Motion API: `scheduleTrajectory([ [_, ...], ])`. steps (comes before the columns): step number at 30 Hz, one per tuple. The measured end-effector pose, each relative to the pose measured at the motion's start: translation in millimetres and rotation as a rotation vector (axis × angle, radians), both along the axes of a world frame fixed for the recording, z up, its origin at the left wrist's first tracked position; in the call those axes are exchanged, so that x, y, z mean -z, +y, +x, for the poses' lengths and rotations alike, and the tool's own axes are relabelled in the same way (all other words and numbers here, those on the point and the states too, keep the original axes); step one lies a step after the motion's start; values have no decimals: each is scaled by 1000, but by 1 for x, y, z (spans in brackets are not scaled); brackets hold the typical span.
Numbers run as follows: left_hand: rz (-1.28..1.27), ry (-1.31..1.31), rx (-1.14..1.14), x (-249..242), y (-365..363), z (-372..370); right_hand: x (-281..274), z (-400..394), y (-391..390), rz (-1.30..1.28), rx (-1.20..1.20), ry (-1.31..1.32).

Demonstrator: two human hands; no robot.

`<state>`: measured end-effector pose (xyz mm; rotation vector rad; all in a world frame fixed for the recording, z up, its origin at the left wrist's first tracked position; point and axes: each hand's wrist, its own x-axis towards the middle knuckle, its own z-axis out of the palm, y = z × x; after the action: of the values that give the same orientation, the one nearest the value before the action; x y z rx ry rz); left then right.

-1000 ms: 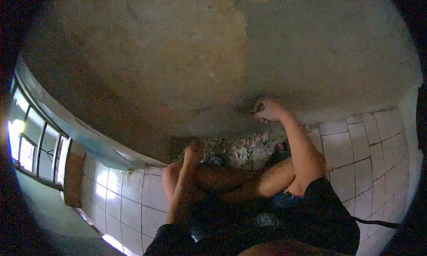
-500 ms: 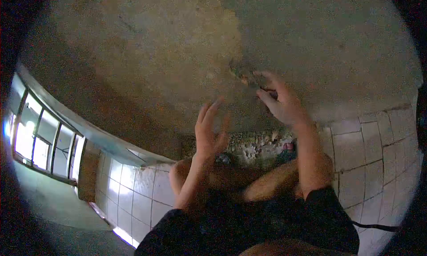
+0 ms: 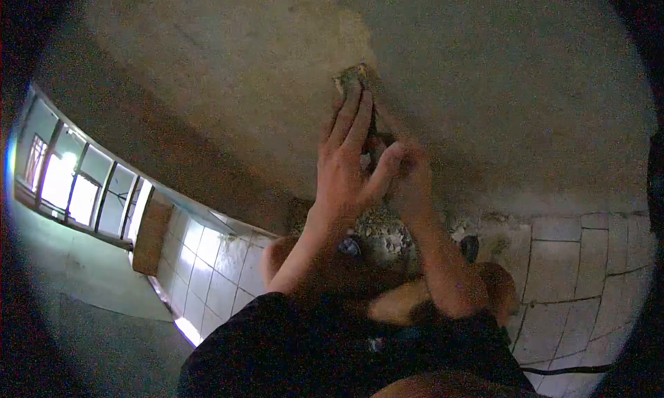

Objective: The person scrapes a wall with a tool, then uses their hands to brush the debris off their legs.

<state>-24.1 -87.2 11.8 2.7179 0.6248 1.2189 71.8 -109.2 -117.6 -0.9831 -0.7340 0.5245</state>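
A scraper, its broad blade stained with greenish and tan residue, lies against the wall. My right hand is wrapped round its handle end, partly hidden behind my left thumb. With fingers stretched out nearly flat, my left hand presses on the blade from above, and its thumb reaches across to the right hand. The wall is worn, with a tan area on the left and a greyer area on the right; their border runs just above the blade.
Pale flakes litter the strip along the wall's foot, between my bent legs. White floor tiles extend on both sides. A barred window lets in light at the left. A dark cable lies on the tiles at lower right.
My left hand has moved up and right from free air onto the scraper blade. The right hand and scraper have shifted left, and the blade now lies against the wall.
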Motion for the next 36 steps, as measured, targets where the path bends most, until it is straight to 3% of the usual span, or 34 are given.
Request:
scheduleTrajectory([
  [8, 218, 65, -69, -27, 7, 5, -14, -19, 5, 93, -164, 280],
  [15, 167, 82, -82, -36, 6, 9, -42, -25, 5, 182, -263, 457],
  [18, 179, 9, -63, -39, 11, 14, -43, 8, 3, 221, -301, 527],
  [21, 183, 1, -13, -40, 8, 13, -52, -13, -17, 262, -331, 593],
  [24, 284, 55, -101, -29, 5, 10, -70, -28, -18, 328, -358, 650],
  [27, 158, 33, -35, -31, 7, 7, -80, -29, -23, 379, -392, 723],
  [28, 140, 17, -35, -32, 7, 7, -82, -28, -24, 376, -393, 727],
  [30, 115, 3, -37, -31, 7, 9, -85, -23, -23, 150, -155, 198],
  [31, 148, -77, -7, -30, 8, 10, -63, -18, -12, 146, -153, 198],
  [33, 172, -157, 24, -31, 8, 14, 0, -6, 15, 245, -326, 762],
  [34, 120, -138, 2, -32, 9, 13, -18, -7, 6, 238, -320, 763],
  [36, 67, -119, -17, -35, 13, 14, -80, -10, -17, 8, 6, 112],
])
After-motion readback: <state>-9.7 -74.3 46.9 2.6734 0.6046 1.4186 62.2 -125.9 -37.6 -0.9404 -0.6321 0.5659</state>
